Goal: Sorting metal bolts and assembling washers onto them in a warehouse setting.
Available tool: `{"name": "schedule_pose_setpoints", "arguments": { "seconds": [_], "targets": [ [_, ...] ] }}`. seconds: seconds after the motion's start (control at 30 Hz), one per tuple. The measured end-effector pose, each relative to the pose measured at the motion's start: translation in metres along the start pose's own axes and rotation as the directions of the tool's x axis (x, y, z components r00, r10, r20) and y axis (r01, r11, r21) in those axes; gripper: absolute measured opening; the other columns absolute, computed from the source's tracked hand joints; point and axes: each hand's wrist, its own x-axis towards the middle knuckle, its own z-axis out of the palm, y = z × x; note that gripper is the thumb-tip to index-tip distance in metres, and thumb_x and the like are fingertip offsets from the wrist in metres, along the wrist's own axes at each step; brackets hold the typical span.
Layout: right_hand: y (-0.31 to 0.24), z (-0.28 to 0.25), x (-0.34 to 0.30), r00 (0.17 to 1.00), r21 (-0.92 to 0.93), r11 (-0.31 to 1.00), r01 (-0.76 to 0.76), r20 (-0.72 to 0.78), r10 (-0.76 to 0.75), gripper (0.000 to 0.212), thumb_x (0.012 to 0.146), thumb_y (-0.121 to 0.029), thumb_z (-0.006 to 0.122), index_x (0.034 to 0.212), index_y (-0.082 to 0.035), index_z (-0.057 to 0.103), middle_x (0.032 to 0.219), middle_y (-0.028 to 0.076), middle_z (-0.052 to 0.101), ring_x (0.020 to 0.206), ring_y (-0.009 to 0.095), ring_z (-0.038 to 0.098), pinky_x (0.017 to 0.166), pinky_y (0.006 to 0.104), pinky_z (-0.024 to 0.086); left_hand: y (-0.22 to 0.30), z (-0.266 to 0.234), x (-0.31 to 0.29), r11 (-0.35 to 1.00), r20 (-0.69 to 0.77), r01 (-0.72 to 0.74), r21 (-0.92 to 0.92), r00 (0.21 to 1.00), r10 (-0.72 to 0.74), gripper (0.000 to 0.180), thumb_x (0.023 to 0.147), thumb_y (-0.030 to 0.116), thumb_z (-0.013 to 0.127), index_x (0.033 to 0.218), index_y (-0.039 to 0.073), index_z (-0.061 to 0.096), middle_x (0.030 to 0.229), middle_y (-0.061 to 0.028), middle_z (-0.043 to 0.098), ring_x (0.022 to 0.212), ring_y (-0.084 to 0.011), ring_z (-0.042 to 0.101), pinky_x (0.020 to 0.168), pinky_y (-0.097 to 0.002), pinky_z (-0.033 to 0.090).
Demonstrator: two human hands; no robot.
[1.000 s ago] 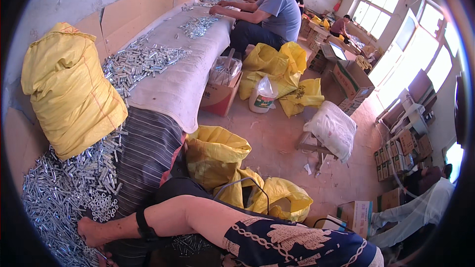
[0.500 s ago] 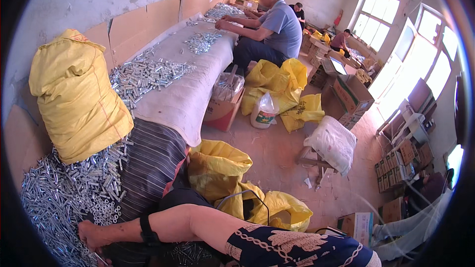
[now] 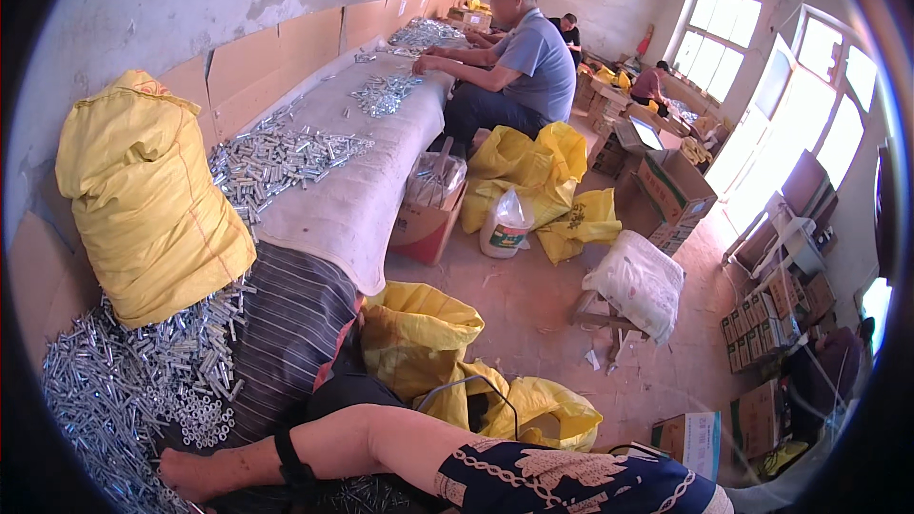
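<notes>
My right hand (image 3: 190,476) is low at the left, at the edge of a large heap of metal bolts and sleeves (image 3: 114,390). Its fingers are curled downward; what they hold, if anything, is hidden. A black band (image 3: 290,457) circles that wrist, and a dark patterned sleeve (image 3: 533,476) covers the upper arm. Just above the hand lies a small pile of washers or nuts (image 3: 205,419). Behind the heap a full yellow woven sack (image 3: 152,200) rests partly on the metal pieces. My left hand is out of sight.
A striped dark cloth (image 3: 290,324) and a pale cloth (image 3: 314,214) cover the long table, with more metal parts (image 3: 286,157) on it. Open yellow sacks (image 3: 419,324), a cushioned stool (image 3: 633,281) and cartons (image 3: 676,181) stand on the floor. Another person (image 3: 533,57) sits farther along the table.
My right hand has shifted slightly down and right, toward the lower edge. The view has tilted a little. The seated person's hands along the table have moved slightly.
</notes>
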Motion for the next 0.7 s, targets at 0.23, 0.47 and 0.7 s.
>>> {"name": "schedule_pose_setpoints", "arguments": {
  "seconds": [0.23, 0.47, 0.7],
  "targets": [
    [-0.014, -0.017, 0.003, 0.994, -0.018, 0.996, 0.088, -0.059, -0.089, 0.007, 0.055, -0.003, 0.061, 0.056, 0.003, 0.058, 0.060, 0.022, 0.056, 0.057, 0.041, 0.055, 0.054, 0.0447, 0.045, -0.003, -0.001, -0.004, 0.927, 0.106, -0.194, 0.321, 0.980, 0.169, 0.018, 0.094, 0.003, 0.043, 0.099, -0.006, 0.058, 0.078, -0.0025, 0.053, 0.060, -0.0085, 0.042, 0.052, -0.0205, 0.034],
    [-0.003, -0.030, 0.011, 0.999, 0.150, 0.987, -0.053, -0.005, 0.054, 0.010, 0.047, 0.000, 0.062, 0.056, 0.003, 0.058, 0.057, 0.021, 0.056, 0.057, 0.037, 0.059, 0.052, 0.0431, 0.046, 0.001, 0.024, -0.009, 0.789, 0.138, -0.312, 0.530, 0.949, 0.282, 0.017, 0.092, 0.008, 0.050, 0.097, -0.005, 0.060, 0.071, -0.0016, 0.054, 0.058, -0.0073, 0.042, 0.050, -0.0200, 0.035],
    [-0.013, -0.038, 0.011, 0.975, 0.249, 0.944, -0.218, 0.098, 0.199, 0.017, 0.043, -0.006, 0.064, 0.055, 0.003, 0.058, 0.057, 0.021, 0.056, 0.055, 0.035, 0.057, 0.056, 0.0418, 0.046, 0.007, 0.028, -0.012, 0.995, -0.032, -0.077, 0.069, 0.996, 0.080, 0.017, 0.091, 0.011, 0.057, 0.095, -0.005, 0.062, 0.072, -0.0069, 0.061, 0.053, -0.0110, 0.049, 0.049, -0.0229, 0.040]
  ]
}}
